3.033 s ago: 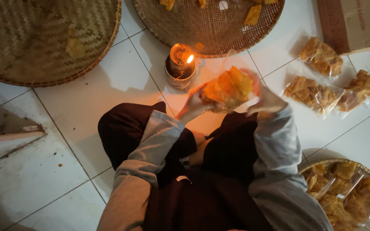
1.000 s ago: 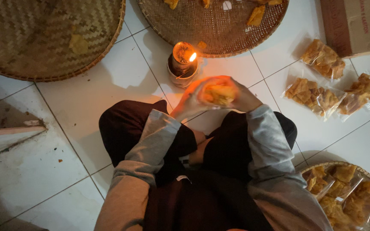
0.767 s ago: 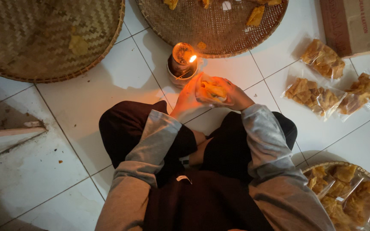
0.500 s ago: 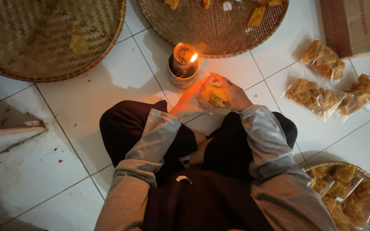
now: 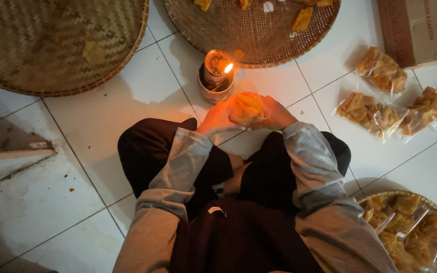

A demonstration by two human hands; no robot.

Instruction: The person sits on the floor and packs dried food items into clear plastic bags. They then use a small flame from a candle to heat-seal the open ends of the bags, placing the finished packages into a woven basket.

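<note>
clear snack bags (image 5: pixel 380 108) on tiles, brown cardboard box (image 5: pixel 421 28) beyond

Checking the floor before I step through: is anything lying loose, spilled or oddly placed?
Yes. A lit lamp burns on the tiles, close to the bag of chips held in the left hand and right hand. Three sealed chip bags lie loose on the floor. One crumb sits on the tiles.

Bare tile lies open left of the lit candle jar (image 5: pixel 216 76). Behind it a woven tray (image 5: pixel 251 38) blocks passage. Sealed snack bags (image 5: pixel 375 114) crowd its right.
</note>
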